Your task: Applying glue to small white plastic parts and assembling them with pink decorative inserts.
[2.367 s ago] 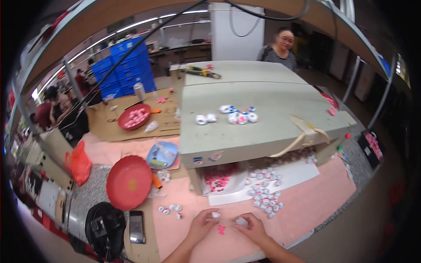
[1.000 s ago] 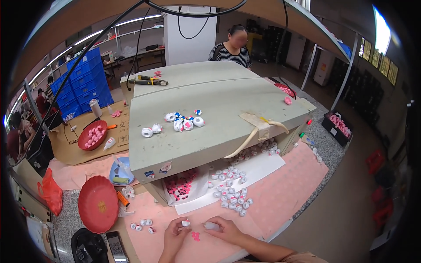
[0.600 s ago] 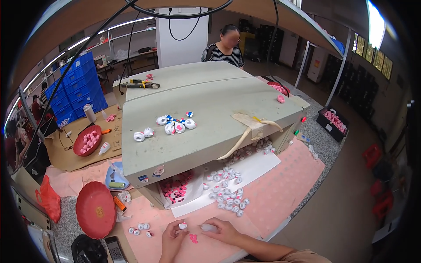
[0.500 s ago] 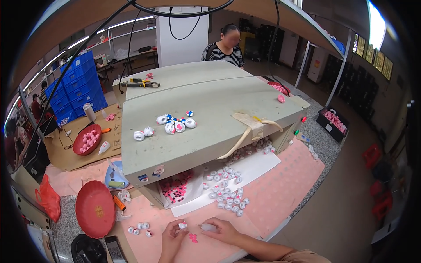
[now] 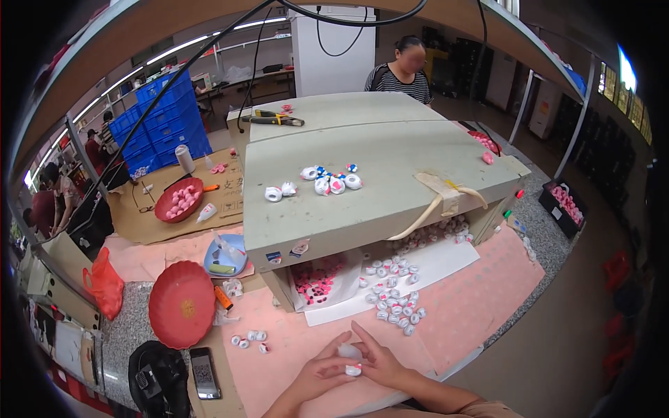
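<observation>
Closer together than a second ago, the left hand [image 5: 313,377] and right hand [image 5: 383,366] now meet above the worktop [image 5: 129,338], near its front edge. Left fingers grip a white bead [image 5: 353,370]; right fingers close round a translucent bottle [image 5: 349,352] just beyond it. Whether the right fingertips touch the bead, I cannot tell. Loose beads [image 5: 261,336] lie to the left, a bead cluster [image 5: 396,311] farther back below the machine [image 5: 376,219]. Toward the worktop's left edge sit a phone [image 5: 204,373] and red dish [image 5: 182,285].

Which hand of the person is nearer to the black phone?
Left. The left hand is to the right of the phone, above the pink sheet; the right hand is beyond it, farther right.
</observation>
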{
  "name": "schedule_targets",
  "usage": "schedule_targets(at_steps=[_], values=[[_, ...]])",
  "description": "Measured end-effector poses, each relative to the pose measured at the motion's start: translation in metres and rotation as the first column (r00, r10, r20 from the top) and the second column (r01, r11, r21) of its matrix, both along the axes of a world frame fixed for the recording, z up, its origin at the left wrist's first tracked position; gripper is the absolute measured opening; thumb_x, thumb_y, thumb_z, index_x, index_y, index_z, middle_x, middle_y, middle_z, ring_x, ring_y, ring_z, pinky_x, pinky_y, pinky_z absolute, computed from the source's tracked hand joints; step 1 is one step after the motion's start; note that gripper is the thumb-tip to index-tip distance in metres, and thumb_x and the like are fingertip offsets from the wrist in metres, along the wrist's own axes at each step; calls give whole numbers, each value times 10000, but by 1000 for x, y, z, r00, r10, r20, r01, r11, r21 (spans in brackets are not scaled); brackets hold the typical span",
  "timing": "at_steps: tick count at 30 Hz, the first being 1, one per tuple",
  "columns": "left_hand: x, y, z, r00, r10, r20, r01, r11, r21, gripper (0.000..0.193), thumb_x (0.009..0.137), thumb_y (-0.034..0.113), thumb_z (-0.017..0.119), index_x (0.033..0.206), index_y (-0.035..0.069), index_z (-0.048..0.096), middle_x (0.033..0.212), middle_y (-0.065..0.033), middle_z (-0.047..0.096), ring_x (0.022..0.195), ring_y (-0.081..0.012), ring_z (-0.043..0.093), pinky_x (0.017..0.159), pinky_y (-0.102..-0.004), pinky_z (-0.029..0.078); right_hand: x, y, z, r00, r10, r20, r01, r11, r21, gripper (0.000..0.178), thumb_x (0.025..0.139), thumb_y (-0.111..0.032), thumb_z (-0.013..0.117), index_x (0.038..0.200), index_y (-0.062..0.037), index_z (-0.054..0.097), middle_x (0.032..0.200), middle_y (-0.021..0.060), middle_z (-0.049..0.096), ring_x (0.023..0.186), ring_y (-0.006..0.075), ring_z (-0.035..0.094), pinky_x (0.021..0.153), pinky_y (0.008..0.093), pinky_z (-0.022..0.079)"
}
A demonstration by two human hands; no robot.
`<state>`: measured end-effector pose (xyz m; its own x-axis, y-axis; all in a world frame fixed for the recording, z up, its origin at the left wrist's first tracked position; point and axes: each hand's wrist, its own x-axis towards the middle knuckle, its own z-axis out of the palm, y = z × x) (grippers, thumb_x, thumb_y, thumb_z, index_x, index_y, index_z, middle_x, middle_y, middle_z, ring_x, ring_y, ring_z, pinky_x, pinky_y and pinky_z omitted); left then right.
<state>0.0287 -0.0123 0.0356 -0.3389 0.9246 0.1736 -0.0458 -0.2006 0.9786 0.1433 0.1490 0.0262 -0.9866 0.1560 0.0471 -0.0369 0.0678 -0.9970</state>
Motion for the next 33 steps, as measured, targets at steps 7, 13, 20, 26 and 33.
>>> schedule_targets(at_steps=[7, 13, 20, 26, 33], values=[[13, 3, 37, 920, 187, -344, -111, 967, 229, 367, 724, -7, 757, 1073, 84, 689, 1334, -149, 491, 1302, -319, 409, 1062, -439, 362, 8, 14, 89, 965, 262, 15, -258, 936, 238, 880, 855, -42, 649, 1504, -87, 57, 1380, 162, 453, 1145, 241, 563, 961, 339, 451], [12, 7, 62, 950, 298, -93, -234, 878, 418, 380, 650, -2, 814, 1007, 69, 702, 1258, -169, 540, 1281, -366, 426, 1044, -480, 363, 39, 63, 183, 637, -88, -766, -149, 961, -235, 1156, 687, -799, 526, 1512, -206, -26, 1570, 133, -19, 1423, 348, 148, 1090, 552, 253], [25, 88, 148, 867, 460, 189, -409, 443, 797, 458, 889, 303, 644, 1299, 197, 468, 1490, -118, 284, 1291, -377, 409, 1111, -534, 285, -16, 28, 186, 295, -605, -740, -298, 677, -673, 1023, 747, -839, 364, 1513, -233, 59, 1578, 80, 9, 1443, 299, 69, 1163, 486, 65], [34, 127, 177, 825, 398, 401, -550, 406, 729, 414, 901, 215, 635, 1274, 167, 462, 1485, -122, 238, 1294, -387, 397, 1081, -549, 326, -48, 11, 190, 254, -638, -727, -330, 649, -685, 1036, 713, -878, 322, 1510, -259, 88, 1576, 50, 52, 1441, 282, 66, 1160, 502, 63], [49, 144, 185, 859, 251, 446, -506, 536, 676, 406, 926, 181, 594, 1301, 145, 443, 1496, -121, 232, 1279, -375, 422, 1001, -533, 444, -36, 25, 187, 251, -692, -676, -422, 550, -720, 1018, 722, -864, 356, 1506, -256, 131, 1570, 58, 83, 1435, 283, 86, 1157, 505, 66]])
